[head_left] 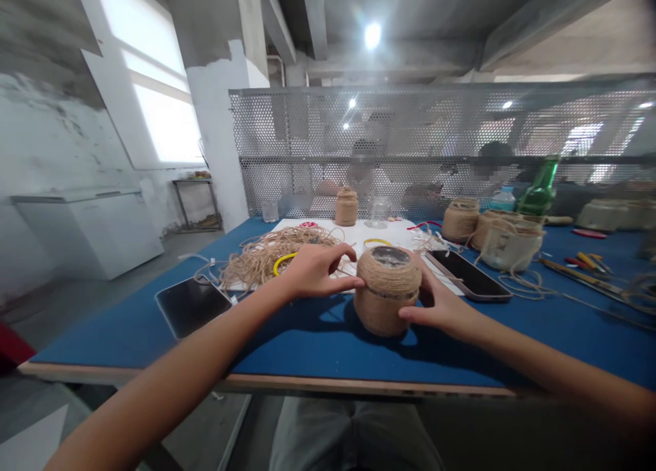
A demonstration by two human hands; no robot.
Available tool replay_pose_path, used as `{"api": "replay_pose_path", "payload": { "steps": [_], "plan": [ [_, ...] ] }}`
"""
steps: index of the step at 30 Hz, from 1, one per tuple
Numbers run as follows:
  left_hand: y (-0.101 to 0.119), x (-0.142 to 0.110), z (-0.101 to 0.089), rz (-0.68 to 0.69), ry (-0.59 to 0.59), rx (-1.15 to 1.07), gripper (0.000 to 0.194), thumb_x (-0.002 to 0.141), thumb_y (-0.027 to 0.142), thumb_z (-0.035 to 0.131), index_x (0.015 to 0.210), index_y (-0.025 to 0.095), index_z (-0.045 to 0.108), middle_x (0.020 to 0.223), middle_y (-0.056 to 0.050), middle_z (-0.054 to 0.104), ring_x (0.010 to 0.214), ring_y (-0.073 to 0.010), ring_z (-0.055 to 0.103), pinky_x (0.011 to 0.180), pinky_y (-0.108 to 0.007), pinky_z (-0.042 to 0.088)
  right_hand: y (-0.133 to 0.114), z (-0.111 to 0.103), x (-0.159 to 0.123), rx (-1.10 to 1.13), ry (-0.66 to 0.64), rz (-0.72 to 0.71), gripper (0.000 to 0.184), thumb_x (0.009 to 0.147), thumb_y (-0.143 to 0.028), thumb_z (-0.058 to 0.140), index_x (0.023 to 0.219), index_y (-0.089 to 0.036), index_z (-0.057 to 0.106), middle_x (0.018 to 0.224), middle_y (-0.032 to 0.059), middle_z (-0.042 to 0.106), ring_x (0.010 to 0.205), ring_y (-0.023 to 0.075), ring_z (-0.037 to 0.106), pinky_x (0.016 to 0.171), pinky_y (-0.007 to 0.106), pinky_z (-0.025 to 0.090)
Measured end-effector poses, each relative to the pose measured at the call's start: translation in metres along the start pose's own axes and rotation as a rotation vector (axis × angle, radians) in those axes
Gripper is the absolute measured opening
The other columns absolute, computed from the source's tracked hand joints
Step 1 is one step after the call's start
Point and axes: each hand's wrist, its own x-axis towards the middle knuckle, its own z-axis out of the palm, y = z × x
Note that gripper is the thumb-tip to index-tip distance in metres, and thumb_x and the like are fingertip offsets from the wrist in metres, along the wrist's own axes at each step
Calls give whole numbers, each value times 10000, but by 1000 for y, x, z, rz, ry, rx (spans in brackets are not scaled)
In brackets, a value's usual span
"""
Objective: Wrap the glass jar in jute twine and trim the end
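Observation:
A glass jar wrapped in brown twine (388,307) stands near the front of the blue table, its round mouth facing up. A thin dark gap runs around its shoulder between the bands of twine. My right hand (441,305) grips the jar from the right, thumb on the front and the other fingers hidden behind. On the jar's left is my left hand (320,271), open, its thumb and index finger apart. That thumb's tip reaches the twine at the jar's shoulder. Behind my left hand lies a tangled heap of loose twine (256,256).
Phones lie at left (192,307) and right (471,276). A finished-looking twine jar (346,208) stands on white paper near a clear glass (378,212). More wrapped jars (461,219), a green bottle (539,191) and scissors (579,276) are at right. A perforated metal screen (318,132) closes the back.

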Motion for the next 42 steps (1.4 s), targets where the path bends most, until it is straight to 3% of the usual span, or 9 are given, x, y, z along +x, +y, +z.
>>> {"api": "replay_pose_path", "payload": {
  "steps": [5,8,13,15,18,24,33,38,42],
  "plan": [
    [-4,1,3,27,-40,11,497,754,587,498,1053,194,554,555,51,510,512,-81,470,526,-177,286,0,-17,10,27,-149,4,987,662,-396,697,1402,-279,54,1478,64,168,1325,233,226,1062,417,228],
    [-3,1,4,36,-49,10,486,771,574,484,1064,193,557,543,53,508,497,-77,465,518,-175,279,-1,-17,6,-39,-149,16,1053,637,-424,710,1407,-279,6,1492,65,97,1344,250,145,1073,449,166],
    [-1,1,4,44,-36,-1,472,789,559,469,1072,195,567,518,57,489,480,-73,455,511,-173,280,-7,2,-11,-24,42,37,1147,648,-417,708,1377,-281,-167,1466,119,191,1340,246,174,1070,491,135],
    [-1,1,3,43,-35,7,473,791,560,465,1071,194,572,517,55,491,479,-74,453,508,-175,278,-12,12,-15,-88,134,77,1129,640,-393,718,1379,-299,-130,1470,116,168,1341,246,170,1073,489,129],
    [0,0,2,36,-27,20,473,789,558,470,1069,194,582,515,53,493,477,-74,450,507,-178,277,-18,23,-16,-117,174,110,1156,607,-386,737,1377,-298,-121,1465,123,160,1335,258,183,1072,487,152],
    [-1,0,4,39,-2,13,457,788,563,473,1043,204,596,505,57,479,468,-70,439,502,-178,267,-18,26,-8,-61,245,109,1060,663,-329,701,1378,-316,-82,1419,127,282,1259,273,354,1033,506,260],
    [-4,1,4,16,-43,28,483,769,573,493,1069,201,564,529,64,486,481,-70,454,520,-176,273,-1,-6,3,89,-29,20,1006,666,-307,709,1380,-274,0,1442,129,255,1291,248,307,1051,442,244],
    [-7,2,3,10,-60,34,477,776,569,489,1078,208,563,539,61,497,494,-72,466,522,-177,271,0,-22,14,109,-171,62,1033,638,-339,727,1380,-294,10,1456,95,230,1318,238,240,1062,433,207],
    [-4,2,4,20,-72,8,449,789,547,488,1070,208,578,521,61,492,476,-68,453,516,-174,273,0,-27,11,88,-215,88,1085,642,-369,719,1387,-289,-66,1457,106,227,1328,232,210,1064,451,179]
  ]
}}
